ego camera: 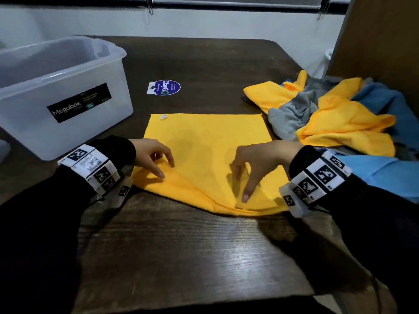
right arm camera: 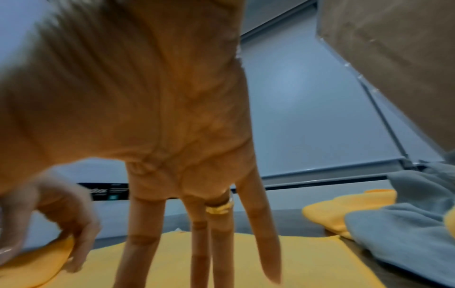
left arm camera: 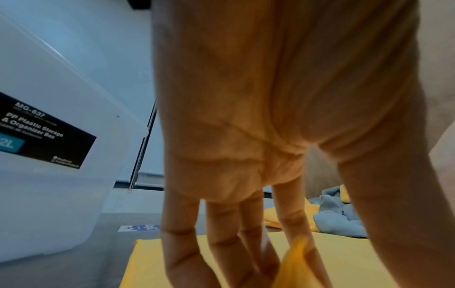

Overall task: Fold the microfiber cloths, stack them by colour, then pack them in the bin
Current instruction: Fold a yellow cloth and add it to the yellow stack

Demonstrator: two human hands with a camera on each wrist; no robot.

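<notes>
the table (ego camera: 181, 241) is dark wood. the clear bin (ego camera: 68, 91) stands upright on it, left of and well apart from the spread yellow cloth (ego camera: 204, 137). right of that cloth lies a loose pile (ego camera: 328, 114) of yellow, grey and blue cloths, just beside its right edge. the left hand (ego camera: 152, 155) pinches a raised fold at the cloth's near left corner. the right hand (ego camera: 256, 164) has its fingers spread and pointing down, tips pressing the cloth's near edge. beyond the cloth lies a round sticker (ego camera: 164, 87).
</notes>
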